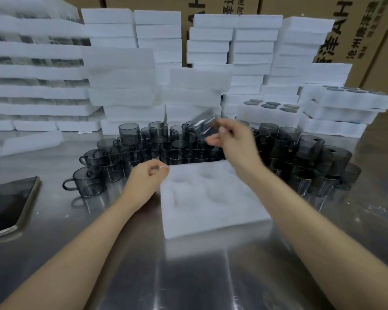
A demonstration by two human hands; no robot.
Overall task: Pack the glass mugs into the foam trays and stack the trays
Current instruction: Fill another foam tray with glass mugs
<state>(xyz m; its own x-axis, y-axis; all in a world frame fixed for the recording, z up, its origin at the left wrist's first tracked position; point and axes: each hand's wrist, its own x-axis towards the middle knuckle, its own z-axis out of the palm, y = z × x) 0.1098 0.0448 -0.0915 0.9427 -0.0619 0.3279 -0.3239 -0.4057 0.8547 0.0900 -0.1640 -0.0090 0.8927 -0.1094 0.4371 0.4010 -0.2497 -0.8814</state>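
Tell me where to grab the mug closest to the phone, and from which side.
Take the mug by its handle, coming from the left. It stands upright at the cluster's near-left edge, handle sticking out toward the phone; other mugs crowd its right and far sides.

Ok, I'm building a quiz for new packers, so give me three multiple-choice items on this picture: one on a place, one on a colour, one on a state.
1. Where does the phone lie?
A. on the table, left of the foam tray
B. inside the foam tray
C. on a chair

2. What colour are the mugs?
A. white
B. smoky grey
C. green

3. What state is the foam tray in?
A. full of mugs
B. covered with a lid
C. empty

Answers:
1 A: the phone lies flat on the table, off to the tray's left.
2 B: the mugs are dark, see-through grey.
3 C: its hollows hold nothing, and the right hand holds a mug in the air.
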